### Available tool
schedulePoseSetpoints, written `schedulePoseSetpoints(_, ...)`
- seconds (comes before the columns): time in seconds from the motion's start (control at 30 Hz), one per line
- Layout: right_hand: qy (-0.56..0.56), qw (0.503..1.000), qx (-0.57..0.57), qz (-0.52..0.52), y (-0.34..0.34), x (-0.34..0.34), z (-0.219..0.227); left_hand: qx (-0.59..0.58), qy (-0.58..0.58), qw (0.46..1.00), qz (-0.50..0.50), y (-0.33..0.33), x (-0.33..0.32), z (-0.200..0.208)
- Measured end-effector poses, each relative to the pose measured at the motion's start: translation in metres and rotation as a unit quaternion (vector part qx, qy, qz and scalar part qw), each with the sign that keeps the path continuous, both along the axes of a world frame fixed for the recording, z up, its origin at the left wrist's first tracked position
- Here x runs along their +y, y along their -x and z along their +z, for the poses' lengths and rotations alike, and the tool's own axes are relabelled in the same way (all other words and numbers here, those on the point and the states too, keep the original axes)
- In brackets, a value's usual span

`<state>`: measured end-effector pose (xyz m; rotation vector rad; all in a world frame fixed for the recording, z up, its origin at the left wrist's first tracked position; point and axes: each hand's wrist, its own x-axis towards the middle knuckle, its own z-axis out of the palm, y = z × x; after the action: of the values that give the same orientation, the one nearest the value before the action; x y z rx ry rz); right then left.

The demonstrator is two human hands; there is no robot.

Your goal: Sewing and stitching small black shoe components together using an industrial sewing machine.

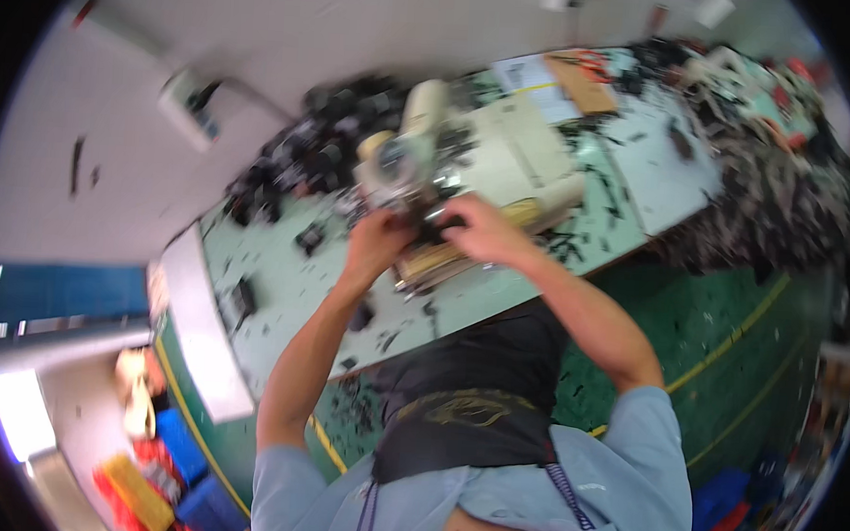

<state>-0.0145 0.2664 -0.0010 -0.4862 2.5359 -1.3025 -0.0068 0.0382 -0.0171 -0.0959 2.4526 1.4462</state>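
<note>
Both hands work close together at the near left end of a cream-coloured machine (508, 145), which looks like a sewing machine. My left hand (378, 242) has its fingers bent in around the edge of a small dark piece (433, 229). From the other side my right hand (485, 228) pinches the same piece. Blur and the fingers hide its exact shape. Just beyond my left hand stands the machine's upright part with a round, clear-looking disc (397, 163).
Dark small parts are heaped (326, 131) behind the machine. Scissors with orange-red handles (594, 65) lie on brown card at the back. A large pile of dark strips (774, 207) covers the right end. Black scraps litter the pale green table (289, 287).
</note>
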Motion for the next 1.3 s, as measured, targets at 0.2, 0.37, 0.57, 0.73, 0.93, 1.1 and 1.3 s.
schedulePoseSetpoints(0.2, 0.118, 0.990, 0.000, -0.083, -0.025, -0.022, -0.018, -0.049, -0.116, 0.992, 0.028, -0.054, -0.023, -0.010)
schedulePoseSetpoints(0.37, 0.249, 0.942, 0.002, -0.225, -0.067, -0.057, -0.035, -0.023, -0.269, 0.963, 0.017, -0.103, 0.041, 0.024)
schedulePoseSetpoints(0.57, 0.438, 0.820, -0.235, -0.283, -0.090, -0.069, -0.004, 0.092, -0.077, 0.993, 0.016, -0.100, 0.053, 0.015)
schedulePoseSetpoints(0.73, 0.447, 0.789, -0.257, -0.333, -0.103, -0.113, 0.011, 0.090, -0.098, 0.991, 0.028, -0.104, 0.017, -0.023)
schedulePoseSetpoints(0.93, 0.377, 0.846, -0.371, -0.067, -0.102, -0.100, -0.046, 0.081, 0.035, 0.991, -0.097, -0.077, -0.022, 0.026)
schedulePoseSetpoints(1.1, 0.116, 0.979, -0.109, -0.131, -0.059, -0.015, -0.013, -0.088, -0.148, 0.979, -0.107, -0.028, -0.029, 0.034)
schedulePoseSetpoints(1.3, -0.038, 0.998, -0.003, -0.046, -0.024, -0.021, -0.001, -0.229, -0.073, 0.971, -0.006, -0.026, -0.045, 0.028)
